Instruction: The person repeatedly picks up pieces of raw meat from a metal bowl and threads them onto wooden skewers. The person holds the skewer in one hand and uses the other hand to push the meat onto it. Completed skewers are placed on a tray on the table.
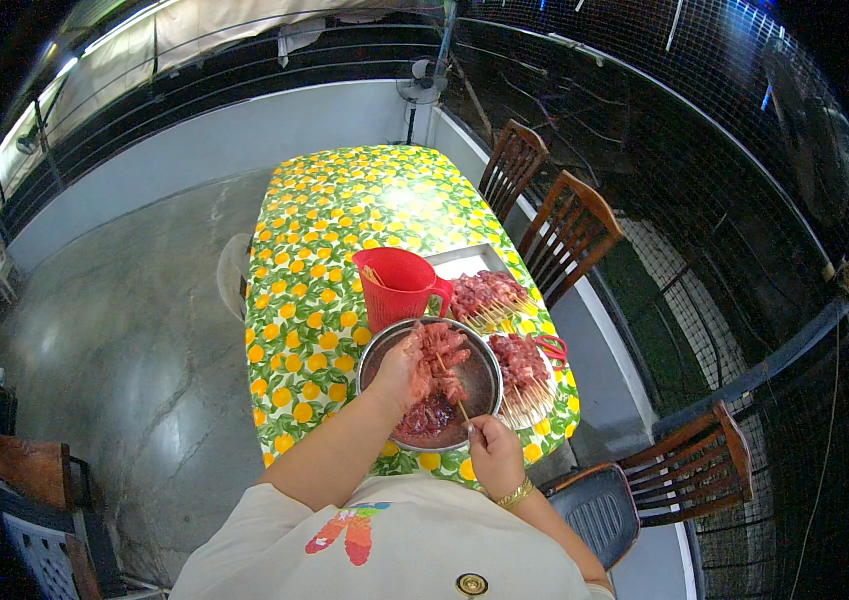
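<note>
Over a round metal bowl (486, 375), my left hand (399, 370) holds pieces of raw meat (445, 346). My right hand (497, 455) grips the lower end of a thin wooden skewer (463, 411), whose upper part runs into the meat. More raw meat in dark liquid (424, 420) lies at the bottom of the bowl. To the right of the bowl, a pale plate (546, 409) carries several skewers of raw meat (520, 367). Farther back, more meat skewers (486, 296) rest on a rectangular metal tray (469, 259).
Behind the bowl stands a red plastic pitcher (398, 296) with thin sticks inside. Red-handled scissors (552, 351) lie by the plate. The fruit-patterned tablecloth (312, 300) covers the table. Wooden chairs (570, 229) line the right side, and another wooden chair (683, 476) is near my right arm.
</note>
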A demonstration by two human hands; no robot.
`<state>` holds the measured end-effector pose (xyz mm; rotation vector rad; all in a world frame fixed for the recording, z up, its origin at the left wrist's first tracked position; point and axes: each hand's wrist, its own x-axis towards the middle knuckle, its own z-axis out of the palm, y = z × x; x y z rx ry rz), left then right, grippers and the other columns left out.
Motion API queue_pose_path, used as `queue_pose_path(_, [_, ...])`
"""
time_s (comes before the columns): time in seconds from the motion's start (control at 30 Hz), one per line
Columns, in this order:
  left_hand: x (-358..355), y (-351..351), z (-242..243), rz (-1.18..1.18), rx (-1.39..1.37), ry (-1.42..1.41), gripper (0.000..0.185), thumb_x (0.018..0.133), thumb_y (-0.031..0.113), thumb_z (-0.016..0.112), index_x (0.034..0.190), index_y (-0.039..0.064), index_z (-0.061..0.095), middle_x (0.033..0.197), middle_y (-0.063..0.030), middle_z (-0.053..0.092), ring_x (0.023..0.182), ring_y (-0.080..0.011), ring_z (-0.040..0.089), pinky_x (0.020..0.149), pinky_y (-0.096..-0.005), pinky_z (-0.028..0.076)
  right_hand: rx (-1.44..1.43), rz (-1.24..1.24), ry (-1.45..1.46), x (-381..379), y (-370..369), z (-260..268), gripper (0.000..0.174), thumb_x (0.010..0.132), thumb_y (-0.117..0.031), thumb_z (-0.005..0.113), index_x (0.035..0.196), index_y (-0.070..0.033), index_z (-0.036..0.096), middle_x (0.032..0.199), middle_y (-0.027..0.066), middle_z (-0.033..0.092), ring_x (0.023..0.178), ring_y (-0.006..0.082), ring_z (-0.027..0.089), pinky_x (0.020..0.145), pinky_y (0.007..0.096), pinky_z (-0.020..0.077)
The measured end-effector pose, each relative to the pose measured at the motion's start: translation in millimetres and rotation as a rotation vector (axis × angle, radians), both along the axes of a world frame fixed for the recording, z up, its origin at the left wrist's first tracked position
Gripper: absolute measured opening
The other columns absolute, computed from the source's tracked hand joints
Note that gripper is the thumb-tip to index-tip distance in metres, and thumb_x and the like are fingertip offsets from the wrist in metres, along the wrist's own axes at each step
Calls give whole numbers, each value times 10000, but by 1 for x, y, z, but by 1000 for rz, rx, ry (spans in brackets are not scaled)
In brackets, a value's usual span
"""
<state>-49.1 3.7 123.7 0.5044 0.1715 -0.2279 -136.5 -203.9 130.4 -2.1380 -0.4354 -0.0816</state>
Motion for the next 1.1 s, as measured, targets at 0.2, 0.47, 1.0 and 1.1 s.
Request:
queue_pose_path(0.2, [-5, -10, 0, 52, 184, -1, 278, 1062, 311, 395, 1116, 107, 576, 1153, -161, 675, 1101, -359, 639, 746, -485, 548, -22, 11, -148, 4, 2, -5, 70, 894, -44, 635, 944, 3, 649, 758, 163, 638, 657, 286, 627, 597, 359, 488])
queue_pose_path(0.47, [-14, -33, -15, 39, 270, 11, 250, 1056, 258, 426, 1164, 53, 520, 1085, -174, 680, 835, -269, 702, 721, -413, 607, 51, -16, -17, 11, 3, -8, 91, 905, -73, 622, 960, -6, 648, 838, 206, 664, 777, 381, 656, 684, 429, 516])
queue_pose_path(1.0, [61, -4, -91, -929, 2400, -385, 395, 846, 182, 695, 1224, 79, 641, 1338, -199, 566, 1172, -361, 607, 940, -438, 531, 302, -140, 215, 19, -27, -32, 86, 932, -67, 615, 951, -3, 670, 720, 70, 619, 607, 134, 558, 560, 291, 448])
queue_pose_path(1.1, [81, -7, -118, -915, 2362, -529, 408, 822, 166, 710, 1219, 87, 656, 1331, -206, 571, 1194, -363, 592, 952, -438, 525, 309, -139, 210, 17, -31, -34, 83, 943, -64, 610, 964, -7, 666, 715, 47, 616, 605, 111, 552, 554, 274, 443])
